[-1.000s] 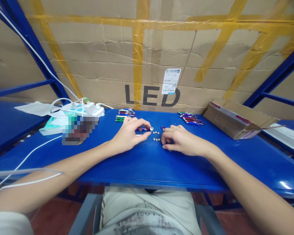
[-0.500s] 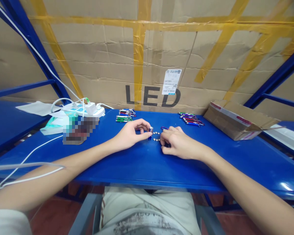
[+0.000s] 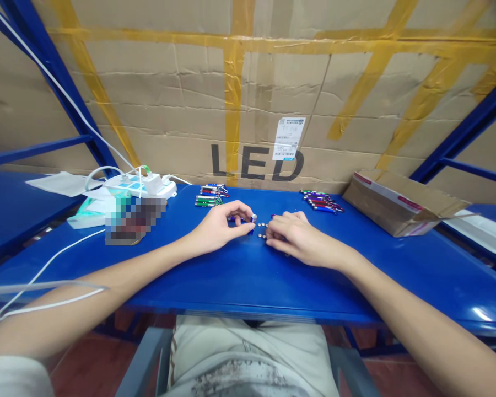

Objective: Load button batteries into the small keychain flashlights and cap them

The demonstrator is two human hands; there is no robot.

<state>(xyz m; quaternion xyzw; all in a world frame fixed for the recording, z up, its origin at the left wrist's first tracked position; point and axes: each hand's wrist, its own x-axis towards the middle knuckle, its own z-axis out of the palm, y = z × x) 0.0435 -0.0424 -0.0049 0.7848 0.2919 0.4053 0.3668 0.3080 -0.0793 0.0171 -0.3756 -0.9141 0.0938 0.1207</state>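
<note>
Head view: a cardboard box (image 3: 397,212) stands at the right, its contents hidden. Blue table (image 3: 248,281) stretches from the hands to its near edge. The left hand (image 3: 221,227) pinches a small tube (image 3: 253,218) upright near silver discs (image 3: 260,236). The right hand (image 3: 300,238), fingers curled, has shifted left against the discs since the last frame; whether it grips one, I cannot tell.

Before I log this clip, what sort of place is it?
Perhaps a workshop or storeroom bench: a glossy blue tabletop, slim shiny coloured tubes with clips, and tape-striped brown cardboard printed LED.
</note>
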